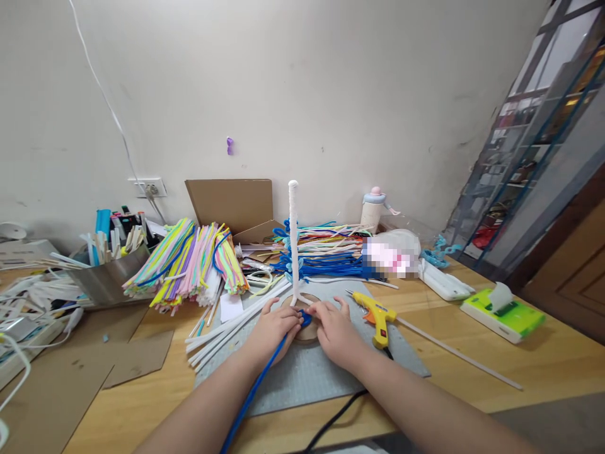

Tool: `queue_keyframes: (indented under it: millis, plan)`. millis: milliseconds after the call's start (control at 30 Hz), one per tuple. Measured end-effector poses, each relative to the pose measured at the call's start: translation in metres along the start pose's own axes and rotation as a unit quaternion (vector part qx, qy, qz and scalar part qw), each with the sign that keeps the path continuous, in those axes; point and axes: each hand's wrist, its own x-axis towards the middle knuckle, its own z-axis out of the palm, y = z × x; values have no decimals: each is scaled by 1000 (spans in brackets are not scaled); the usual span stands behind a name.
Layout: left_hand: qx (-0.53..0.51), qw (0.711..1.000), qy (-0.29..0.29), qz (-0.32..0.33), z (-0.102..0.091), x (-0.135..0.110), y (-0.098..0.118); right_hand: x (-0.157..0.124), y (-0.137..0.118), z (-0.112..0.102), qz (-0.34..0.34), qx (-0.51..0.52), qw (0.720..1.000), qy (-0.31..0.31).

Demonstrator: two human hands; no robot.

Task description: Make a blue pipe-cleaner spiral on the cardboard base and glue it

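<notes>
A round cardboard base [309,337] lies on a grey mat, with a tall white fuzzy stem [293,239] standing upright at its far side. On the base sits a small flat coil of blue pipe cleaner [305,318], and its long tail runs under my left hand towards the table's front edge. My left hand [278,328] is closed on the coil from the left, fingertips pressed to it. From the right, the bent fingers of my right hand [335,328] pinch at the coil's other edge, close to the stem's splayed white foot. The fingertips partly hide the coil.
A yellow glue gun [378,315] with its glue stick lies right of my right hand on the grey mat [283,391]. White pipe cleaners [227,334] lie to the left. Behind are pastel bundles [189,265], blue bundles [331,265], a bottle [373,211] and a tissue pack [503,312].
</notes>
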Motion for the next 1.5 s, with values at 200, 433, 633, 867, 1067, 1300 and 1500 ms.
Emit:
queue_keyframes:
  millis: [200,433,633,867,1067,1300,1500]
  plan:
    - [-3,1000,-3,2,0,2,-1,2,9,-5,4,12,998,56]
    - [0,1000,-5,-1,-2,2,0,0,6,1,-7,23,1000,3]
    - [-22,1000,3,-7,-3,3,-3,2,4,2,-35,-13,999,-19]
    - [-35,999,33,13,13,3,-23,2,1,6,-57,-44,997,-18]
    - [-33,998,51,30,19,6,-30,5,2,6,-46,-36,998,-15]
    - [-23,996,78,33,25,6,-37,5,0,4,-36,-35,999,-13]
    - [6,998,24,57,8,7,-21,5,-1,5,-44,-40,998,-6]
